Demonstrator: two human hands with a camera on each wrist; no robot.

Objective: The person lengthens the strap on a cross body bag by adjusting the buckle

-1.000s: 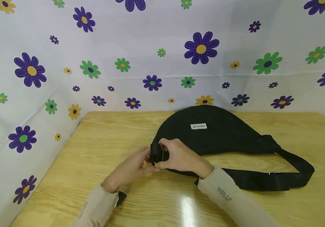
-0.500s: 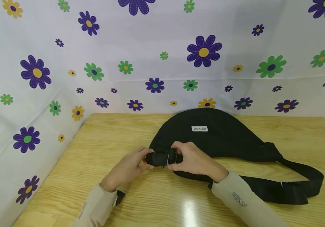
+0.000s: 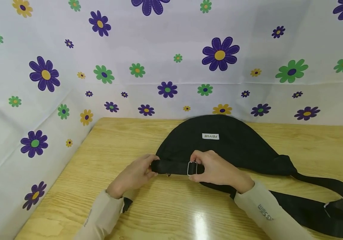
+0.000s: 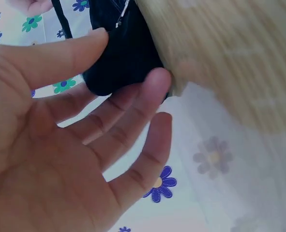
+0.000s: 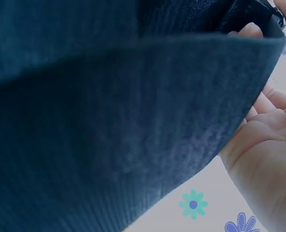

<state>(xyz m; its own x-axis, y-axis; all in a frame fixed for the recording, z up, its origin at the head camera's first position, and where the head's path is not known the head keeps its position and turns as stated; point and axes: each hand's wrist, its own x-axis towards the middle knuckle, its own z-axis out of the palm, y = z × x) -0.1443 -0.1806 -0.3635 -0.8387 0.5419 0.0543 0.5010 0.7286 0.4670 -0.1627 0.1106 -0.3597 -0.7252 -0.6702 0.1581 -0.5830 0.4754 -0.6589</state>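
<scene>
A black sling bag (image 3: 219,150) with a small white label lies on the wooden table. At the bag's left end my left hand (image 3: 134,173) pinches the end of its strap (image 3: 172,167) between thumb and fingers; the left wrist view shows the thumb against the black fabric (image 4: 126,63). My right hand (image 3: 216,170) pinches that strap at a metal slider buckle (image 3: 192,168). The strap stretches flat between both hands along the bag's lower edge. In the right wrist view, close black strap webbing (image 5: 133,135) hides much of the right hand (image 5: 268,140).
To the right, the bag's long strap (image 3: 309,210) loops toward the table's front right and carries another metal slider (image 3: 326,209). A white flower-print cloth (image 3: 159,60) hangs behind and to the left of the table (image 3: 171,206).
My right hand has moved right with the slider buckle, drawing the strap out straight from a bunched loop. The long strap on the right has shifted right and toward me.
</scene>
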